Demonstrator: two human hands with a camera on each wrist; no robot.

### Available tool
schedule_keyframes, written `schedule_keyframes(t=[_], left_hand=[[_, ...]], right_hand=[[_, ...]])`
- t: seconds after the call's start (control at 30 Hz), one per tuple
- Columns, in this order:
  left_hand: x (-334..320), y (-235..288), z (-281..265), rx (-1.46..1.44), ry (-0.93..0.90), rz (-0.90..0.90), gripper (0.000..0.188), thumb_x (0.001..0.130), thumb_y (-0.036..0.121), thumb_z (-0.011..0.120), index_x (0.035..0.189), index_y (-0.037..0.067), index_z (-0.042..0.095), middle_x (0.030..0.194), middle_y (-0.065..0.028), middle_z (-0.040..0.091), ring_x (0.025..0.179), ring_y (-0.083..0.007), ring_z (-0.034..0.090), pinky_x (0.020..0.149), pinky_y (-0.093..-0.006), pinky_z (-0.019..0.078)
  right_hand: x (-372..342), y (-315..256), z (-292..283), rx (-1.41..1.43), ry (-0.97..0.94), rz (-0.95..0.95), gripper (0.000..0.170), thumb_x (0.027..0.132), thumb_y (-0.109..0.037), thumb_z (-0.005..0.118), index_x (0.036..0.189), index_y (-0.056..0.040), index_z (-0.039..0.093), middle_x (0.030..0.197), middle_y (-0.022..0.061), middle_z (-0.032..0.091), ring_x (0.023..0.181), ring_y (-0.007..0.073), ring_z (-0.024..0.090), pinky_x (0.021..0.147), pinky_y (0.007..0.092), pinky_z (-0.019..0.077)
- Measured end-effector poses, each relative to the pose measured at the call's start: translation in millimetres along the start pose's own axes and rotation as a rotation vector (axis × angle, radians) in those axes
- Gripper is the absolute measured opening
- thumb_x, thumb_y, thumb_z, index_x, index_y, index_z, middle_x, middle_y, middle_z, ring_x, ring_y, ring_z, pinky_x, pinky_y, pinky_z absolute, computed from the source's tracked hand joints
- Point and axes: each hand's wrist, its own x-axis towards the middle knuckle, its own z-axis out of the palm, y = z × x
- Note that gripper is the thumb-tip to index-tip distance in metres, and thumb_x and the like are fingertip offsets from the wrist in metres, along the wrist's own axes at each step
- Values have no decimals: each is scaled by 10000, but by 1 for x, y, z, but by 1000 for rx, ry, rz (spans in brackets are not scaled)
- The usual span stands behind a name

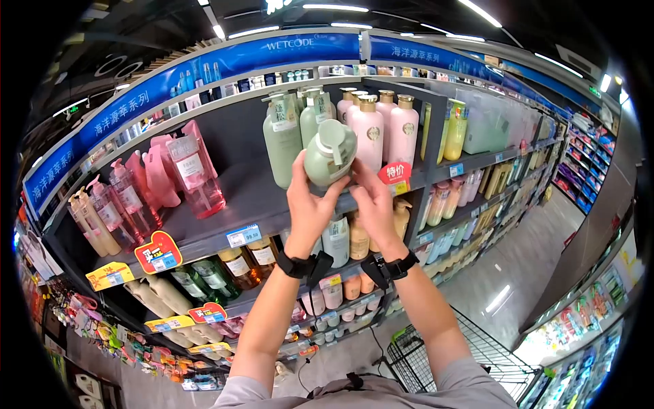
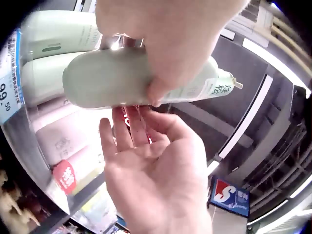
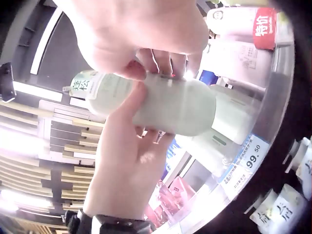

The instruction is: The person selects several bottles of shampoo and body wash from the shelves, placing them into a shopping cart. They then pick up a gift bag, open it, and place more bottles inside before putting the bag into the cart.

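Note:
A pale green pump bottle (image 1: 323,162) is held up in front of the shelf, its pump top tilted toward my head. My left hand (image 1: 308,208) grips it from the left, with the thumb across its front in the right wrist view. From the other side my right hand (image 1: 376,210) holds its edge, the thumb at the front and the fingertips partly hidden behind the bottle (image 2: 109,80). Matching green bottles (image 1: 281,140) stand on the shelf just behind, beside pink pump bottles (image 1: 368,133).
Red-pink bottles (image 1: 194,176) stand at the left of the upper shelf (image 1: 262,213). Lower shelves carry brown and green bottles. A black wire cart (image 1: 470,361) is by my right side, on the aisle floor (image 1: 501,276). Cables hang from both wrist straps.

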Motion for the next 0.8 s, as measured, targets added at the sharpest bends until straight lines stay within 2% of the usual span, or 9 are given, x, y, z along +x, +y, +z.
schedule_keyframes(t=[0.03, 0.07, 0.23, 0.37, 0.4, 0.47, 0.5, 0.67, 0.8], left_hand=[[-3, 8, -6, -31, -21, -11, 700, 768, 117, 832, 1338, 5, 442, 1117, -172, 676, 1036, -237, 669, 893, -359, 516], [-8, 11, -11, -41, -32, -22, 700, 768, 117, 832, 1338, 5, 442, 1117, -172, 676, 1036, -237, 669, 893, -359, 516], [-53, 21, -24, -431, -191, -260, 601, 773, 24, 811, 1277, 9, 484, 1198, -112, 636, 1108, -201, 623, 967, -366, 497], [-106, 6, -15, -671, -381, -534, 572, 769, -18, 800, 1258, 11, 503, 1208, -105, 633, 1115, -195, 617, 971, -365, 500], [-122, 3, -10, -746, -420, -612, 570, 767, -24, 799, 1255, 12, 507, 1208, -103, 635, 1115, -191, 617, 971, -363, 501], [-160, -2, 3, -810, -493, -717, 584, 767, -25, 798, 1270, 17, 506, 1209, -96, 637, 1113, -188, 618, 968, -361, 503], [-179, -4, 10, -846, -547, -794, 597, 766, -25, 797, 1285, 22, 505, 1210, -88, 639, 1111, -185, 620, 966, -359, 504], [-265, 21, 52, -945, -667, -1066, 529, 773, -33, 762, 1256, 24, 555, 1172, -59, 657, 1073, -170, 622, 931, -337, 500], [-322, 35, 92, -874, -952, -1113, 539, 773, -32, 764, 1266, 36, 557, 1169, -43, 654, 1057, -154, 622, 926, -323, 496]], right_hand=[[-5, -13, -2, -4, -40, -33, 505, 939, -50, 549, 1424, 50, 450, 1392, 170, 549, 1319, 225, 492, 1087, 327, 380], [-10, -28, -3, -2, -40, -13, 501, 946, -117, 583, 1403, 56, 475, 1382, 167, 558, 1328, 216, 474, 1101, 331, 353], [-45, -69, 2, -177, -18, 82, 591, 889, -205, 723, 1366, 63, 500, 1292, 142, 608, 1173, 180, 566, 1011, 314, 435], [-85, -82, -24, -331, -112, 239, 575, 924, -139, 684, 1416, 42, 447, 1331, 108, 581, 1226, 159, 538, 1045, 313, 418], [-96, -84, -34, -355, -86, 264, 575, 924, -139, 684, 1416, 42, 447, 1331, 108, 581, 1226, 159, 538, 1045, 313, 418], [-122, -92, -54, 55, 20, 581, 550, 915, -168, 698, 1374, 53, 492, 1244, 95, 627, 1121, 142, 590, 968, 304, 470], [-140, -93, -65, 90, 60, 630, 542, 923, -144, 687, 1385, 53, 482, 1276, 81, 609, 1123, 132, 585, 954, 298, 474], [-240, -103, -117, 45, 319, 757, 579, 899, -159, 724, 1379, 57, 481, 1283, 84, 601, 1144, 126, 571, 964, 282, 465], [-309, -130, -168, -134, 416, 841, 593, 878, -159, 752, 1375, 33, 492, 1244, 65, 615, 1105, 127, 585, 960, 284, 471]])
